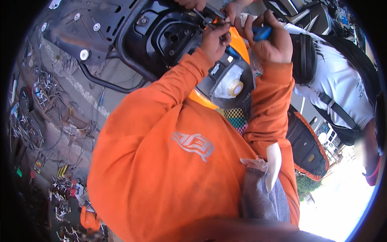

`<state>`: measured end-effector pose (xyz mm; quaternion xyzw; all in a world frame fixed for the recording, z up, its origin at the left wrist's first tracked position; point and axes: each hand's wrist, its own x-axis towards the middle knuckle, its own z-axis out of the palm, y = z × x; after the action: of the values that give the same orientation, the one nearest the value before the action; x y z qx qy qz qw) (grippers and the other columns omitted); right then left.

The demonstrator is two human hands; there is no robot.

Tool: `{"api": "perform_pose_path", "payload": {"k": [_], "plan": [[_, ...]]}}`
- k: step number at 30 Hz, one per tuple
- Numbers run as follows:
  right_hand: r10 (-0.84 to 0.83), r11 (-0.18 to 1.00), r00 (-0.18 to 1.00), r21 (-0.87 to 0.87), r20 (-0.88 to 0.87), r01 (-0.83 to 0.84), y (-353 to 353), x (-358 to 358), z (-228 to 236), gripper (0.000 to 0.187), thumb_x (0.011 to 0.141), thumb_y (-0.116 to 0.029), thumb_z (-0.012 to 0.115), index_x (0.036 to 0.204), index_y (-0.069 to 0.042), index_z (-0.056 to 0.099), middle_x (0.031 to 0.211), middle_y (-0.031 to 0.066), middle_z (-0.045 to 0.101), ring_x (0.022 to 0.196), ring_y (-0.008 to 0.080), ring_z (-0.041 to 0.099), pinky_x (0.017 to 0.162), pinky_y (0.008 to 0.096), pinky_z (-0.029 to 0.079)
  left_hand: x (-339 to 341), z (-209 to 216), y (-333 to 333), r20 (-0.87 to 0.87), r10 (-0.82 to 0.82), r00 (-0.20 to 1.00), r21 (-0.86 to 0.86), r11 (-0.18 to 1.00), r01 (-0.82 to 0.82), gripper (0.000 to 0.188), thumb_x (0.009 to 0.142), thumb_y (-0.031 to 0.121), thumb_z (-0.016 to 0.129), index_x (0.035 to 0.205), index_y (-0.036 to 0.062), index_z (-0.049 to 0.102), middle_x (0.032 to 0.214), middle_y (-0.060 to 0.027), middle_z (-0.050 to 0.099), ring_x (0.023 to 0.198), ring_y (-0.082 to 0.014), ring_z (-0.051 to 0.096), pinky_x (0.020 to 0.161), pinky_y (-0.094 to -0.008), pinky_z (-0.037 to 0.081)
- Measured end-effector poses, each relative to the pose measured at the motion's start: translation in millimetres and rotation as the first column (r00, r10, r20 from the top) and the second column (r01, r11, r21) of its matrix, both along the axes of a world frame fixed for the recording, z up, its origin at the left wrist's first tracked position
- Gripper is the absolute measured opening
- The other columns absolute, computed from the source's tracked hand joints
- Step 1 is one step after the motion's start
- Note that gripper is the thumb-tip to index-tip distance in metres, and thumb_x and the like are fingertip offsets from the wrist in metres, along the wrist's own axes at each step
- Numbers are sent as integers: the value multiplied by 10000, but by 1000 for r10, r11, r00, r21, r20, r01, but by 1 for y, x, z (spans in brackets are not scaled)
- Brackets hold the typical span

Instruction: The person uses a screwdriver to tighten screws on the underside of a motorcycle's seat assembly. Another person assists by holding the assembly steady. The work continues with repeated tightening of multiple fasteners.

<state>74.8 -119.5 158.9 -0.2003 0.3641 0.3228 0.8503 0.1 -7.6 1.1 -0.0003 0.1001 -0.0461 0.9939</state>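
Note:
Both my arms, in orange sleeves, reach up to the partly stripped body of a motorcycle (161, 36) with a black tub and orange panels. My left hand (215, 42) is closed at the tub's edge, its fingers pinched round a thin dark rod (201, 18). My right hand (276, 42) is raised to its right, fingers wrapped round a blue-handled tool (262, 33); the tool's working end is hidden. Below my left hand, the orange side panel (238, 44) curves past a whitish container with a yellow cap (235, 87). Another person's hands (232, 10) work at the top edge, close to mine.
A black metal rack (80, 30) stretches across the upper left. A person in a white shirt (334, 76) with a black bag (304, 58) stands at the right. An orange-edged seat (308, 141) is below them. Cables and metal parts (72, 125) litter the ground at left.

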Motion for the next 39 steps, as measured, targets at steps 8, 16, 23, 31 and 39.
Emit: {"api": "perform_pose_path", "payload": {"k": [8, 16, 23, 31, 39], "plan": [[983, -12, -121, -711, -136, 703, 0, -33, 38, 550, 937, -490, 610, 1322, -102, 543, 1440, 230, 402, 1338, 395, 448, 996, 499, 487, 5, 4, 1, -68, 5, 998, 105, 994, 2, 57, 926, 74, 664, 927, 93, 611, 793, 22, 599, 598, -53, 493, 514, -211, 351], [720, 67, -361, -458, -593, 886, -12, 2, 55, 389, 841, -350, 696, 1148, -122, 623, 1100, 103, 582, 1039, 329, 588, 876, 425, 488, 1, 3, 4, -46, -35, 998, 85, 996, 39, 40, 952, 100, 642, 988, 118, 643, 934, 12, 660, 629, -55, 487, 526, -220, 360], [817, -548, 379, -380, -435, 745, 42, -54, 24, 327, 981, -387, 556, 927, -74, 631, 835, 169, 674, 726, 431, 652, 603, 484, 520, 1, 10, 0, -137, 22, 990, 187, 982, 4, 152, 921, 171, 706, 1024, 77, 644, 788, 36, 604, 567, -53, 493, 475, -214, 323], [999, 24, -49, -947, 8, 321, 22, -29, 45, 439, 969, -271, 583, 1334, -41, 505, 1016, 156, 672, 937, 255, 687, 811, 340, 544, 0, -3, 3, -49, -35, 998, 207, 977, 45, 172, 972, 229, 649, 1064, 85, 631, 960, 0, 678, 636, -39, 484, 531, -214, 354], [261, 862, 579, -457, 772, 221, 47, -38, -24, 792, 816, 59, 621, 1508, 34, 235, 921, 97, 635, 786, 198, 654, 749, 291, 546, 2, 4, 4, -148, -23, 989, 188, 981, 51, 161, 939, 190, 695, 1029, 78, 623, 802, 31, 615, 567, -55, 492, 474, -215, 328]]}}
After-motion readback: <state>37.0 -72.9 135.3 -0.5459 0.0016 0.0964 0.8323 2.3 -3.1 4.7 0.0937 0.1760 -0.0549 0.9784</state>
